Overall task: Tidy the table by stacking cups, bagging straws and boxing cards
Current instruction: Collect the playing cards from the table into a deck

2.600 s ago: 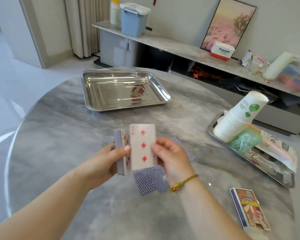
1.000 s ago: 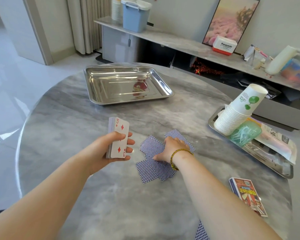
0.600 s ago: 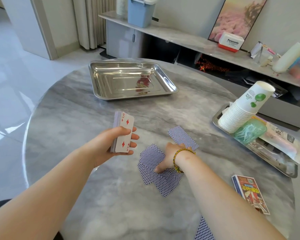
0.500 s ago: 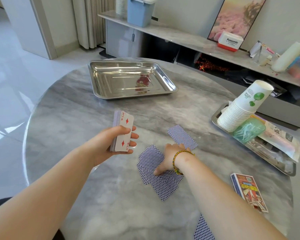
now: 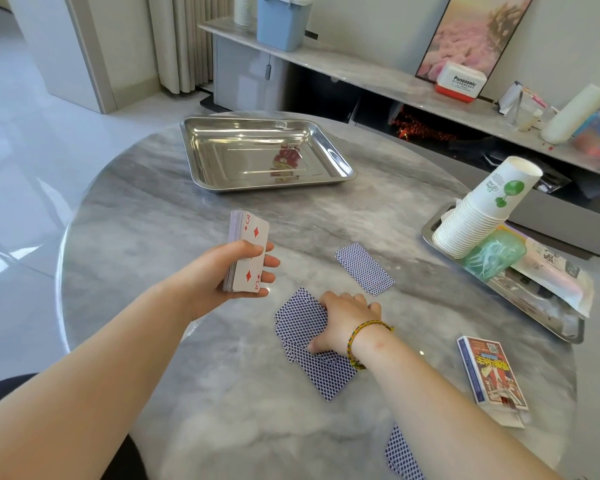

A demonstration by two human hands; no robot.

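Marble surface (image 5: 153,209): L hand (image 5: 222,278) grip clamped on deck (image 5: 248,258), face-up, ready for more. R hand (image 5: 343,323) flat on loose cards (image 5: 309,344) at 6 o'clock, fingers spread, raking; not gripping. Card box (image 5: 492,372) at 4; cup stack (image 5: 482,216), straw bag (image 5: 496,254) in tray (image 5: 541,313) at 3.

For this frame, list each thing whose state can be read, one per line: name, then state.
Left hand: shut on card deck.
Card deck: held up, three of diamonds facing out.
Right hand: pressing on loose cards; grip unclear.
Loose cards: face down, overlapping.
Single card: face down, apart.
Card box: lying flat, flap open.
Cup stack: nested, tilted in right tray.
Far tray: holds nothing.
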